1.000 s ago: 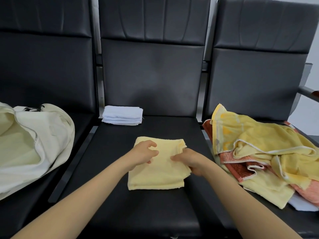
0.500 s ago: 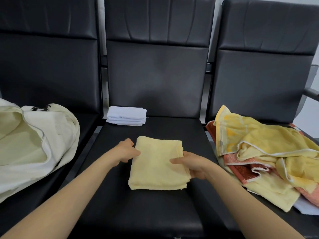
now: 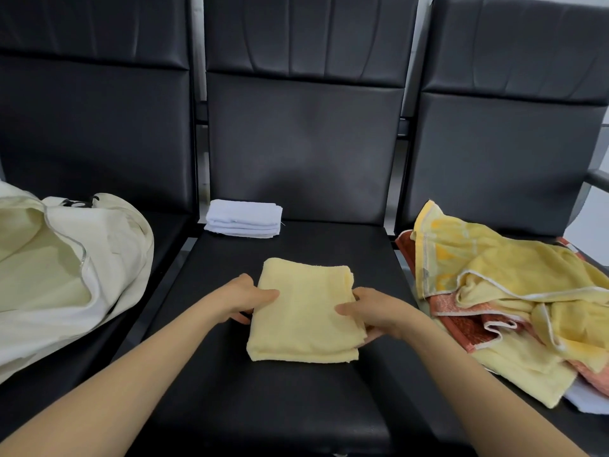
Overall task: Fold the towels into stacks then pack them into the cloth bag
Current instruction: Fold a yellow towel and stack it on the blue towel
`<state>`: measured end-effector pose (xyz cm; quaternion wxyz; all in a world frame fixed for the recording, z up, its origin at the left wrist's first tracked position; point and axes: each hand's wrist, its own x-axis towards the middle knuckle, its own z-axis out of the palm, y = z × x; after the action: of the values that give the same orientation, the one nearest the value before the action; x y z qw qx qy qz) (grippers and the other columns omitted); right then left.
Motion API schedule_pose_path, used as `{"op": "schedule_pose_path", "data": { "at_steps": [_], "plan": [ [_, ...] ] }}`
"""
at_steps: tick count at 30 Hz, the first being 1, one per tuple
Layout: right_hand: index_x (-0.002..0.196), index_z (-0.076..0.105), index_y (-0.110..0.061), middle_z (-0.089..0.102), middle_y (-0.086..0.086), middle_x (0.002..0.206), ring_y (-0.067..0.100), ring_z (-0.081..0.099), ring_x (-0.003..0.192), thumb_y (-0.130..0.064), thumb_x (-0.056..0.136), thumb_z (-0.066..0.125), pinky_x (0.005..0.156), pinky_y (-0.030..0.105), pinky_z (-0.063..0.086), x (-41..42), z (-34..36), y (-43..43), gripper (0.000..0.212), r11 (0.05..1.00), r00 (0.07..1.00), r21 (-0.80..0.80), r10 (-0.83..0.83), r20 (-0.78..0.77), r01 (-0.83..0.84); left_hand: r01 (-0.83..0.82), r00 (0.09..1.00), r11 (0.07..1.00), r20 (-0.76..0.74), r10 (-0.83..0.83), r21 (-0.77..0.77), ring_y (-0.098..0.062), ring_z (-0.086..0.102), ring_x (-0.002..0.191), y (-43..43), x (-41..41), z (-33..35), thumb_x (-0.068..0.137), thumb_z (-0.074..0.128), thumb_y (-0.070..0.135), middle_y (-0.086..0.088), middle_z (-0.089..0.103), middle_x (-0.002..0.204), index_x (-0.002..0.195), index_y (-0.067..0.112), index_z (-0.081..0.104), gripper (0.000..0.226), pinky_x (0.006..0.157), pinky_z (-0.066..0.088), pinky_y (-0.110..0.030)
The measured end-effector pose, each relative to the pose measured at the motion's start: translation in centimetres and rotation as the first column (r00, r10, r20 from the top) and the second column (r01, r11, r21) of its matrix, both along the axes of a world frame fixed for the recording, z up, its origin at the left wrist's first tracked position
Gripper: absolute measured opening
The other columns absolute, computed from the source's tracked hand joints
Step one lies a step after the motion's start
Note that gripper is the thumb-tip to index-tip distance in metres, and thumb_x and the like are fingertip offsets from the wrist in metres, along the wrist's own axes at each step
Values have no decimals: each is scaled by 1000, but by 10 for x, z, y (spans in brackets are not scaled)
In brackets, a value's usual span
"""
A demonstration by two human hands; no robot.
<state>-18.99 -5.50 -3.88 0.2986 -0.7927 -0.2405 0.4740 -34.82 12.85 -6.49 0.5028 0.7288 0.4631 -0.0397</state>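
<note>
A folded pale yellow towel (image 3: 304,311) lies on the middle black seat (image 3: 280,400). My left hand (image 3: 245,300) grips its left edge, thumb on top and fingers under. My right hand (image 3: 369,311) grips its right edge the same way. A folded white towel stack (image 3: 244,218) sits at the back left corner of that seat. The cream cloth bag (image 3: 59,275) lies open on the left seat. A heap of unfolded yellow and orange towels (image 3: 514,291) covers the right seat.
Three black padded chairs stand side by side with tall backrests (image 3: 303,127). A metal armrest (image 3: 598,179) juts out at the far right. A white cloth (image 3: 586,399) peeks from under the heap.
My left hand has moved from the top of the yellow towel to its left edge and taken hold of it. My right hand has closed round the right edge.
</note>
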Motion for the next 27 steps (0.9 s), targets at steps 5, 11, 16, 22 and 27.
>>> {"op": "schedule_pose_path", "data": {
  "at_steps": [5,11,16,22,27],
  "plan": [
    [147,25,-17,43,2,140,24,54,121,-10,96,54,78,30,59,-4,3,-1,60,996,996,-41,84,37,-82,-42,999,998,30,41,45,-18,64,93,-11,8,-4,77,69,53,-3,64,106,109,8,56,57,70,53,-29],
    [145,26,-12,43,7,139,27,51,123,-18,101,41,83,33,54,-13,7,7,47,994,988,-100,68,142,-54,-102,974,986,189,126,-133,-19,65,94,-14,11,2,76,72,24,-8,69,107,104,8,63,33,78,53,-30],
    [141,36,-9,51,11,133,29,57,115,-24,103,32,87,37,55,-12,3,13,41,989,988,-149,22,152,1,-65,881,888,392,266,-456,-27,66,97,-23,15,31,84,59,16,-14,70,107,110,5,63,29,82,51,-35],
    [126,55,-11,62,9,120,23,59,109,-46,102,29,90,35,49,-9,-10,16,50,995,996,47,-87,31,85,78,782,835,553,288,-545,-29,66,95,-27,9,56,77,59,14,-13,70,108,116,6,63,40,79,52,-39],
    [117,67,-14,72,10,105,28,70,91,-73,86,42,76,38,55,-11,-6,14,72,823,553,229,-120,-824,520,142,680,796,642,353,-588,-28,68,88,-20,1,61,69,55,11,-12,70,107,114,9,64,45,79,53,-39]
  ]
}}
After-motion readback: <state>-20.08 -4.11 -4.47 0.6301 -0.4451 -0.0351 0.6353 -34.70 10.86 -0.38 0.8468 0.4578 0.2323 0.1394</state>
